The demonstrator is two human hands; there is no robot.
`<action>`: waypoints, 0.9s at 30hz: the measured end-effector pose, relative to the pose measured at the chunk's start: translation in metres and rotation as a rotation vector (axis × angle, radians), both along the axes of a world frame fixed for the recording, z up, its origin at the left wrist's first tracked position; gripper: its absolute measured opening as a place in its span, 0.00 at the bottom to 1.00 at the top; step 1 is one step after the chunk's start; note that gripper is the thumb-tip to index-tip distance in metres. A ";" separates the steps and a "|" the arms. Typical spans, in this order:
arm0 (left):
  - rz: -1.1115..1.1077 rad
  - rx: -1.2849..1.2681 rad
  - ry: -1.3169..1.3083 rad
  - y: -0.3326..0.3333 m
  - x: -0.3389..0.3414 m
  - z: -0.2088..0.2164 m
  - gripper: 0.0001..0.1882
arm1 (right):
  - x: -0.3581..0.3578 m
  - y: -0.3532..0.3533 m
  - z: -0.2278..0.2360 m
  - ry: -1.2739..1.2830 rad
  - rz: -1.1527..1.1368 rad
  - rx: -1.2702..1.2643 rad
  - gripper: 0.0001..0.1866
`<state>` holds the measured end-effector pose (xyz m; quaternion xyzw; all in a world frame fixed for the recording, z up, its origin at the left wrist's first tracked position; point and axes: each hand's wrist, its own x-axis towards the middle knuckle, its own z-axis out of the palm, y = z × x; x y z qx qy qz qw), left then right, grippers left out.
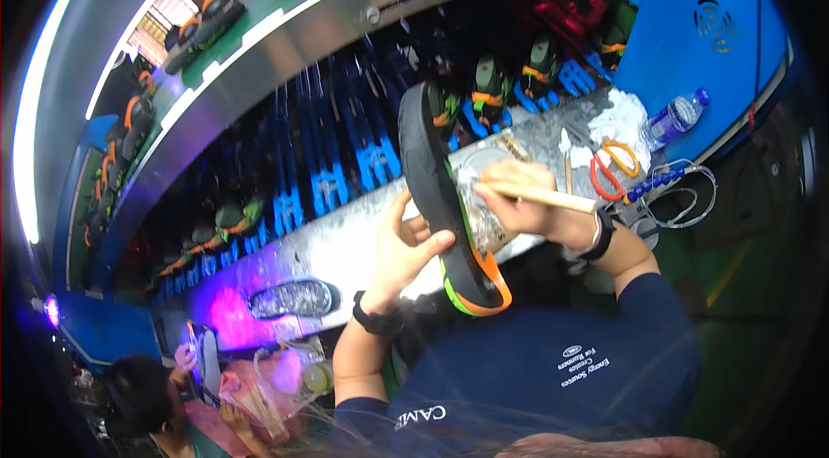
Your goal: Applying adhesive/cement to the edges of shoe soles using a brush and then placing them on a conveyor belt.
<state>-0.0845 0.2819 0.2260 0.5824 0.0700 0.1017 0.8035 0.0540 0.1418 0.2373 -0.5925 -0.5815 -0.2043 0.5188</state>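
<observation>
My left hand (402, 252) grips a sandal (432, 177) by its side, with the thumb at the edge and some fingers hidden behind. The sandal stands nearly upright, its long black sole turned toward me; orange and green straps (488, 278) show at the lower end. Closed around a pale wooden handle (553, 197), my right hand (522, 199) is just right of the sandal. The handle looks like a brush's, but its working end is hidden by the fingers. Behind that hand, a clear, messy container (494, 229) sits on the bench.
A metal bench (358, 225) runs across, with blue clamps (328, 186) and several sandals (490, 87) behind. On its right are scissors (607, 175), white tissue (623, 123), a bottle (678, 117) and a blue hose (656, 182). A sole (291, 297) lies left, near another person (142, 397).
</observation>
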 end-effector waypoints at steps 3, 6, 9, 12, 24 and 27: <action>0.021 0.008 -0.050 -0.001 0.006 0.012 0.37 | 0.002 -0.031 0.011 0.117 0.019 0.058 0.04; 0.031 -0.017 -0.213 0.001 0.022 0.033 0.33 | 0.009 -0.072 0.010 0.371 -0.030 0.204 0.05; -0.146 -0.069 -0.193 0.026 0.052 0.072 0.26 | 0.017 -0.113 0.001 0.505 -0.151 0.308 0.04; -0.292 -0.502 -0.207 -0.010 0.139 0.196 0.21 | 0.022 -0.141 -0.014 0.642 -0.221 0.386 0.05; 0.706 0.946 0.420 0.243 0.162 0.244 0.24 | 0.039 -0.142 -0.036 0.787 -0.198 0.397 0.04; 0.966 1.558 0.584 0.283 0.135 0.241 0.34 | 0.050 -0.135 -0.043 0.801 -0.204 0.371 0.04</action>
